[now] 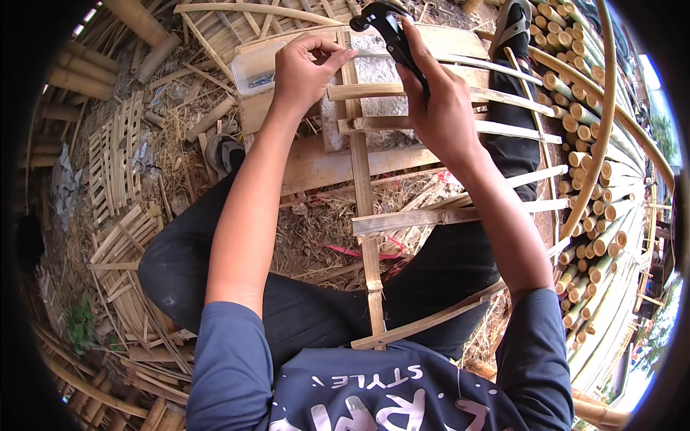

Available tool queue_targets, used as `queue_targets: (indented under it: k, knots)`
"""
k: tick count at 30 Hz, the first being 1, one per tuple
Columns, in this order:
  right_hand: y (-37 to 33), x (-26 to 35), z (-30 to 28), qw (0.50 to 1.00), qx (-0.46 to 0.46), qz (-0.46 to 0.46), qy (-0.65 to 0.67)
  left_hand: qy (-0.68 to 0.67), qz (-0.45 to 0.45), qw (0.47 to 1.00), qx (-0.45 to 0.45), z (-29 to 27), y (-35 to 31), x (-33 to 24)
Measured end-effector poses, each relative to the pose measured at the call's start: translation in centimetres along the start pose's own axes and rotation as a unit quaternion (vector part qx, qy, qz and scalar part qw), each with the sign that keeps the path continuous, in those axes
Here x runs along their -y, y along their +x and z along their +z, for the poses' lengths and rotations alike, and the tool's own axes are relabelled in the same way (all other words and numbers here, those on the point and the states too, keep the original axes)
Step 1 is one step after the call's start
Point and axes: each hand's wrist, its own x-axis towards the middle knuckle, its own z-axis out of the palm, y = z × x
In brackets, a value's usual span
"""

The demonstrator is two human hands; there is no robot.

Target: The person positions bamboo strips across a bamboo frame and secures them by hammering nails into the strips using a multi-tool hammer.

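My right hand (445, 108) grips a claw hammer (392, 34) with a black head and dark handle, held raised over the far end of a bamboo frame. Thumb and fingers of my left hand (307, 72) are pinched together at the left end of the farthest bamboo slat (489, 66); anything small between them is hidden. Several slats cross one long bamboo strip (361, 165), which runs from near my body to a pale stone block (374, 72). A clear plastic box (253, 80) with small dark pieces inside sits left of the block, beside my left wrist.
Stacked bamboo poles (600, 187) rise along the right side. A woven bamboo panel (115, 154) lies at the left, with more split bamboo (129, 244) below it. My bent legs (194, 251) flank the frame. Straw and a pink ribbon (359, 250) litter the ground.
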Motion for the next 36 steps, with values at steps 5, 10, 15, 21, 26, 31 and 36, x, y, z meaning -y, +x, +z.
queue_targets:
  k: [5, 10, 15, 21, 26, 31, 36]
  knots:
    - [0.4, 0.5, 0.1, 0.999, 0.023, 0.000, -0.039, 0.049, 0.052, 0.997, -0.020, -0.3, 0.1, 0.4]
    - [0.7, 0.4, -0.3, 0.997, 0.065, 0.034, -0.032, 0.018, 0.009, 1.000, -0.011, 0.1, 0.4, -0.2]
    - [1.0, 1.8, -0.8, 0.985, 0.128, 0.097, -0.059, 0.036, 0.033, 0.999, -0.014, -0.2, 0.3, -0.3]
    - [0.6, 1.3, 0.0, 0.998, 0.018, 0.040, -0.043, 0.061, 0.081, 0.994, -0.034, -0.1, 0.3, 0.1]
    - [0.3, 1.8, 0.2, 0.998, -0.064, -0.006, -0.016, 0.054, 0.098, 0.993, -0.031, 0.0, 0.2, 0.1]
    - [0.5, 2.5, -0.6, 0.999, -0.015, 0.044, -0.014, 0.050, 0.084, 0.994, -0.040, -0.1, -0.5, 0.7]
    - [1.2, 1.5, -0.3, 0.993, 0.069, 0.064, -0.076, 0.046, 0.087, 0.994, -0.038, 0.2, 0.1, 0.5]
